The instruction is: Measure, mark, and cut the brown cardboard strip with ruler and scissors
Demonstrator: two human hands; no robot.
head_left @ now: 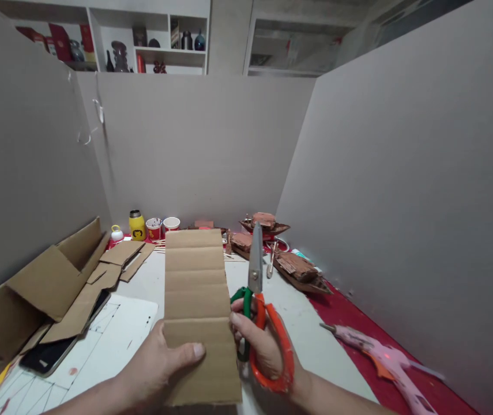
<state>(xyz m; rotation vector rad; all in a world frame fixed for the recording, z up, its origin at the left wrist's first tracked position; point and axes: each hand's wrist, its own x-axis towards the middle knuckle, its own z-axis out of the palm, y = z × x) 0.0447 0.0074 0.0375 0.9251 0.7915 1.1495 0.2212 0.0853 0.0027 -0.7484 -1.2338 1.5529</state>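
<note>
A long strip of brown cardboard (196, 288) with several crosswise creases stands up in front of me. My left hand (164, 357) grips its lower left side, thumb across the front and the other fingers hidden behind. My right hand (267, 346) holds a pair of scissors (255, 271) with one green and one orange handle. Their blades are closed and point upward, to the right of the strip. The right fingertips also meet the strip's right edge.
Cut cardboard pieces (112, 268) and a folded box (51, 282) lie at left by a phone (51, 354) and a line drawing (112, 334). Model boats (300, 268), paper cups (171, 223) and a yellow bottle (136, 226) stand behind. A pink glue gun (380, 354) lies at right. Grey panels (198, 144) surround the table.
</note>
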